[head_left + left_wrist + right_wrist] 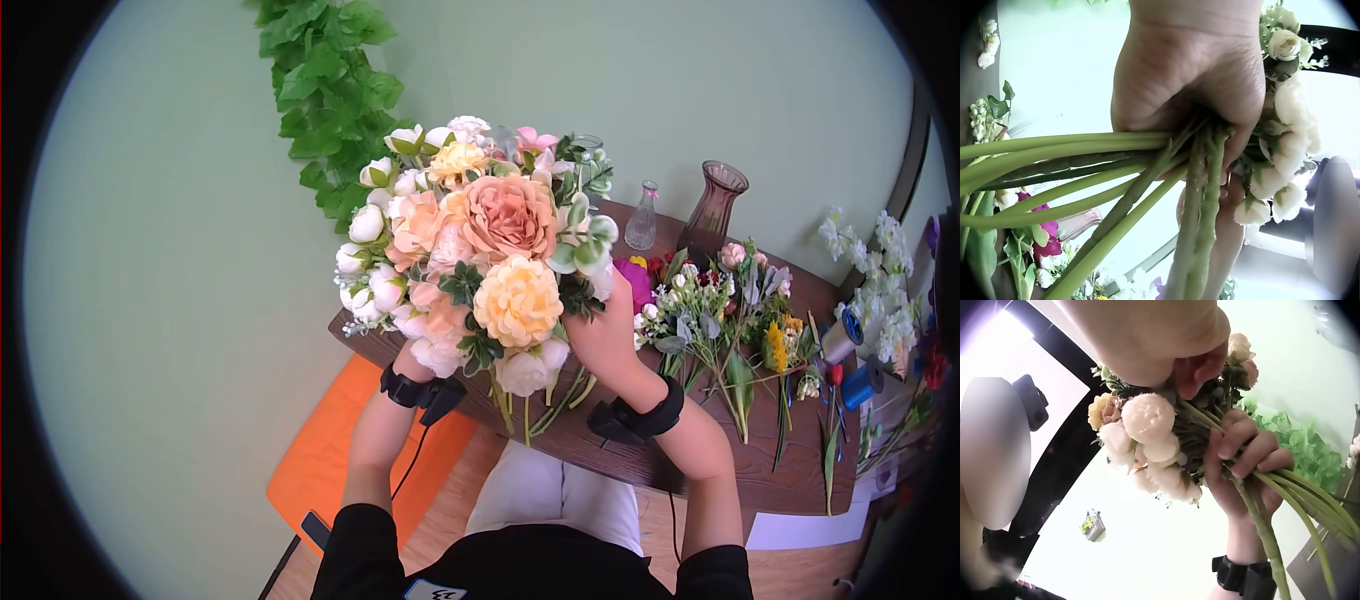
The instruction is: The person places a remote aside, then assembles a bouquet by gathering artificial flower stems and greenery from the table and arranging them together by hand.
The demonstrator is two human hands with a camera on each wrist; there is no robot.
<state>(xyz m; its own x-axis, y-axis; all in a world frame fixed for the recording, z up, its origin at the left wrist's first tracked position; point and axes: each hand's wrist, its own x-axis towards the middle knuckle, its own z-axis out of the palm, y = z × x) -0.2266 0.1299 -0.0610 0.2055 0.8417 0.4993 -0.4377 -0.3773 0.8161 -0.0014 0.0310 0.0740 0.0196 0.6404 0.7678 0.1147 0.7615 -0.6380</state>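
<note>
A large bouquet [470, 270] of peach, cream, pink and white artificial flowers is held up in front of the person. My left hand [1188, 75] grips its bundled green stems [1197, 206] just below the blooms. In the right wrist view, the left hand's fingers [1244, 447] are wrapped round those stems. At the bouquet's right side, my right hand [608, 325] is curled close beneath the flower heads. Its fingertips [1194, 378] pinch at a green stem [1200, 415] among the blooms, and leaves hide part of the hold. A large dusty-pink flower [510, 218] faces up at the centre.
On the dark wooden table [650, 465] lie loose flower stems [735, 350]. Behind them stand a small clear bottle [641, 220] and a purple glass vase [712, 210]. Ribbon spools [860, 385] sit at the right. An orange seat [350, 440] is at the left.
</note>
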